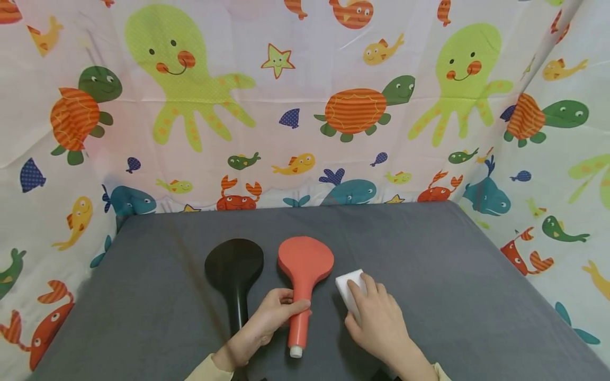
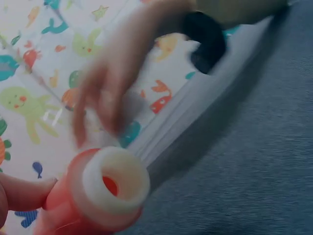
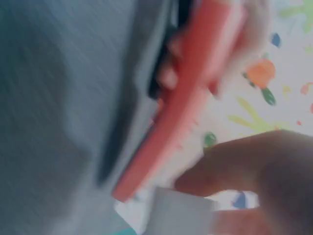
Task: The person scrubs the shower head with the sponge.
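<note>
My left hand point(image 1: 274, 316) grips the handle of a red paddle-shaped thing point(image 1: 306, 259) with a thick round head pointing away. At the near end of its handle is a white hollow collar point(image 2: 139, 183), its opening facing the left wrist camera. My right hand point(image 1: 378, 320) holds a white sponge-like block point(image 1: 345, 286) between thumb and fingers, to the right of the red paddle and apart from it. A black paddle point(image 1: 234, 263) of the same shape lies left of the red one, its lower handle hidden behind my left hand and wrist.
A dark grey cloth point(image 1: 452, 275) covers the table. Behind it and along both sides hangs a white curtain point(image 1: 319, 153) printed with sea animals. A dark band point(image 2: 205, 44) sits around my right wrist, beside the sleeve.
</note>
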### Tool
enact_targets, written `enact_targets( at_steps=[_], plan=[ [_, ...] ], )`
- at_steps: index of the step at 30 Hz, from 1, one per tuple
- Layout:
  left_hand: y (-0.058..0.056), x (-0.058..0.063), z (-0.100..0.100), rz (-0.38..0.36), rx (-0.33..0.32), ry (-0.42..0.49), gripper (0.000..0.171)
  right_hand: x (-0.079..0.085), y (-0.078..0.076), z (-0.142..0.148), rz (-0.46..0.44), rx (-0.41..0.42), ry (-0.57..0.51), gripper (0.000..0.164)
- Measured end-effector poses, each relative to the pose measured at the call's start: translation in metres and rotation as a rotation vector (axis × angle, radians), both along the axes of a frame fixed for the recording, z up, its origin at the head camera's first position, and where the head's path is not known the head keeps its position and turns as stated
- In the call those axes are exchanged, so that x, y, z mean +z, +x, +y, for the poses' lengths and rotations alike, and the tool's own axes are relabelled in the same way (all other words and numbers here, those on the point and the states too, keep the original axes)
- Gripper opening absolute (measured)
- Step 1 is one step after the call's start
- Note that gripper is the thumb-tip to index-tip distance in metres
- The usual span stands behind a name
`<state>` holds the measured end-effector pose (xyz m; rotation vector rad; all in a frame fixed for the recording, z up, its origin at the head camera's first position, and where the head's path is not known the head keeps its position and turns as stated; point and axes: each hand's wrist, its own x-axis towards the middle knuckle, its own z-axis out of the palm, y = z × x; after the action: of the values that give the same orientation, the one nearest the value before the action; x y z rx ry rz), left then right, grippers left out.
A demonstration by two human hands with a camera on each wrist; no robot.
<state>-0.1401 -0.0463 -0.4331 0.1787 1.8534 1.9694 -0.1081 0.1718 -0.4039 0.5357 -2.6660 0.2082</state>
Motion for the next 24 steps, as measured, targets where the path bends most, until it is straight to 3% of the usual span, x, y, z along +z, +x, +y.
enact_targets(
  at_steps=[4,9,13,18,24],
  plan=[
    [0.009,0.005,0.001,0.060,-0.041,0.020,0.039,0.017,-0.001,0.003,0.181,0.152,-0.104,0.048],
    [0.020,0.013,0.003,0.146,-0.132,0.085,0.043,0.030,0.002,-0.010,0.257,0.468,-0.159,0.037],
    [0.028,0.019,0.004,0.210,-0.219,0.123,0.045,0.038,-0.003,-0.021,0.329,0.581,-0.150,0.037],
    [0.037,0.022,0.005,0.316,-0.240,0.099,0.037,0.054,-0.019,-0.016,0.368,0.493,-0.237,0.038],
    [0.041,0.024,0.005,0.363,-0.192,0.094,0.036,0.070,-0.041,0.002,0.362,0.240,-0.405,0.041]
  ],
)
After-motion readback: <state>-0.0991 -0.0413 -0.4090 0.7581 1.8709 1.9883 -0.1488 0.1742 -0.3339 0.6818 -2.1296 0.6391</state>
